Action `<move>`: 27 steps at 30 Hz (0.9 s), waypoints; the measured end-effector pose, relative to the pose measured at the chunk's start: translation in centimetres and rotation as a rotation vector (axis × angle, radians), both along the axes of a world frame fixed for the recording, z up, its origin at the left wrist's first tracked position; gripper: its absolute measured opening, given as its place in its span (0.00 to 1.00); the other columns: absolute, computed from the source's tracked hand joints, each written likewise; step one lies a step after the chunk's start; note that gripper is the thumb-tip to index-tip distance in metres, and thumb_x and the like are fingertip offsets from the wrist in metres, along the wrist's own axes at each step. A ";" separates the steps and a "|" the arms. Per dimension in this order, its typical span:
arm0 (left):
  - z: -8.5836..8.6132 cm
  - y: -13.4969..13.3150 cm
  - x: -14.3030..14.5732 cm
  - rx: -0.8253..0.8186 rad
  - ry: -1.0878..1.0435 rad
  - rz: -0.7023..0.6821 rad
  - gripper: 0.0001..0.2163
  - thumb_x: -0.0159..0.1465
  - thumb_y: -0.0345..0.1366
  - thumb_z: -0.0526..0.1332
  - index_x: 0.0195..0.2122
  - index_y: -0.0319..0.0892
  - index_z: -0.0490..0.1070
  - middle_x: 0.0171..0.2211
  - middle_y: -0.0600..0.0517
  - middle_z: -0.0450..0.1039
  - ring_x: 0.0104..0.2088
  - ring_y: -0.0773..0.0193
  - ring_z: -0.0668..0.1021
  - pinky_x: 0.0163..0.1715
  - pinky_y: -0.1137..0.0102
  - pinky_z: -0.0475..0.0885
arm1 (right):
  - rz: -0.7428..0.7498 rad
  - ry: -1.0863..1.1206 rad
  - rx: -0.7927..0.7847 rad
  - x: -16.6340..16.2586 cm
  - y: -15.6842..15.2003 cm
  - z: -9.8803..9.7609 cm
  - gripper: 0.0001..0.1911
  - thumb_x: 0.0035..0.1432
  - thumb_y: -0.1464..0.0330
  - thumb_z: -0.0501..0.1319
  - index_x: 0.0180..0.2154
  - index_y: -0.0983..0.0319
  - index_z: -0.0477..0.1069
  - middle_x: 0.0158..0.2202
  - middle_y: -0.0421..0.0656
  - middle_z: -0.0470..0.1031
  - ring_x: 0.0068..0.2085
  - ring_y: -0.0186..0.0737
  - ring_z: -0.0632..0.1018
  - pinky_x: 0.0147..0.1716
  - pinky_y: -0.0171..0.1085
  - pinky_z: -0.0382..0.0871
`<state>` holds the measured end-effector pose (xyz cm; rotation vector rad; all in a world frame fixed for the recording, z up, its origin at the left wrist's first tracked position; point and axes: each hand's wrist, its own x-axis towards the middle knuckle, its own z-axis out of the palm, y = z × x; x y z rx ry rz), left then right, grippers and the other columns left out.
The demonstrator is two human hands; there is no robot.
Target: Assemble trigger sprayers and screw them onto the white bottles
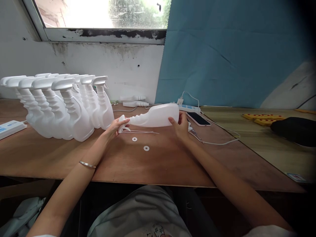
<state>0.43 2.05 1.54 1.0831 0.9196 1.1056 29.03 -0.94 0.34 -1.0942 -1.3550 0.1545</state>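
I hold a white plastic spray bottle [154, 116] sideways just above the brown table [158, 164]. My left hand [116, 126] is closed round its spray-head end, where a white cap [121, 122] sits on the neck. My right hand [180, 125] grips the bottle's wide base. Thin white tubes [140, 132] lie on the table just under the bottle's neck. Two small white washers [134, 139] [146, 148] lie a little nearer to me.
Several finished white spray bottles [61, 105] stand in rows at the left. A phone [198, 118], a power strip [189, 108] and white cables lie right of my hands. Two spray heads [133, 101] lie by the wall. Yellow parts [263, 118] and a black object [293, 130] sit far right.
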 end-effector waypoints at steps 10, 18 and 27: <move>0.1 -0.2 0.4 0.078 -0.009 0.110 0.18 0.46 0.37 0.68 0.36 0.37 0.65 0.27 0.51 0.72 0.25 0.68 0.76 0.24 0.76 0.72 | 0.009 -0.003 -0.188 -0.4 -0.1 -0.3 0.23 0.48 0.50 0.58 0.39 0.59 0.63 0.32 0.42 0.72 0.29 0.38 0.71 0.29 0.37 0.64; 0.3 -0.3 0.4 0.161 0.047 0.129 0.19 0.45 0.37 0.69 0.35 0.35 0.66 0.27 0.50 0.73 0.23 0.69 0.76 0.23 0.77 0.71 | 0.005 0.038 -0.225 -0.4 0.5 -1.0 0.22 0.47 0.49 0.58 0.35 0.59 0.60 0.32 0.42 0.70 0.33 0.42 0.72 0.32 0.41 0.66; -0.2 -0.2 0.6 0.356 0.080 0.216 0.21 0.43 0.40 0.69 0.35 0.35 0.65 0.26 0.52 0.71 0.21 0.68 0.76 0.24 0.72 0.73 | 0.248 0.293 -0.505 -0.3 1.0 -0.6 0.19 0.47 0.53 0.60 0.32 0.61 0.64 0.25 0.39 0.65 0.23 0.33 0.67 0.13 0.32 0.61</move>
